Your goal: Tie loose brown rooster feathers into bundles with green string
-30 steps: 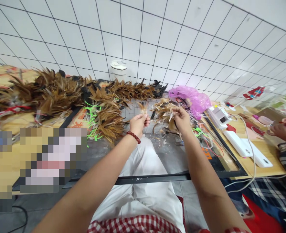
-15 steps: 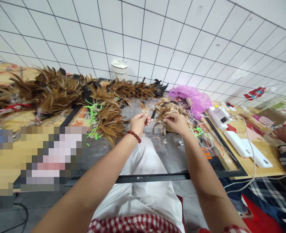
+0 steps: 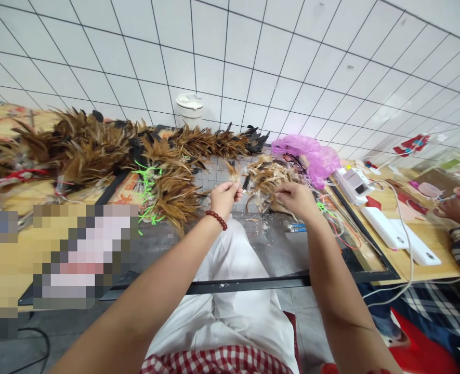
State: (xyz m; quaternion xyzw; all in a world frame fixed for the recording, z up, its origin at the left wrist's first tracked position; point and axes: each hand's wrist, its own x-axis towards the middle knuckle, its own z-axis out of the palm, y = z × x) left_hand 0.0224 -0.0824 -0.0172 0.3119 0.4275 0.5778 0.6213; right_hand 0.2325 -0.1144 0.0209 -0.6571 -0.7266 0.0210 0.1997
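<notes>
My left hand (image 3: 225, 197), with a red bead bracelet at the wrist, pinches a small bunch of brown feathers (image 3: 233, 170) upright above a glass table (image 3: 276, 254). My right hand (image 3: 295, 199) is closed, its fingers in a loose pile of pale brown feathers (image 3: 266, 179) just right of the left hand. What those fingers hold is hidden. Long bound strings of dark brown feathers (image 3: 97, 150) lie across the table's left and back.
A white lidded cup (image 3: 189, 110) stands at the tiled wall. A pink plastic bag (image 3: 310, 155) lies behind the pile. White devices (image 3: 385, 227) with cables rest on the wooden bench at right, where another person's hand (image 3: 454, 208) works. Green ties (image 3: 147, 189) lie among the feathers.
My right hand has dropped from a raised position with a feather and moved slightly right into the loose pile. The left hand has barely moved.
</notes>
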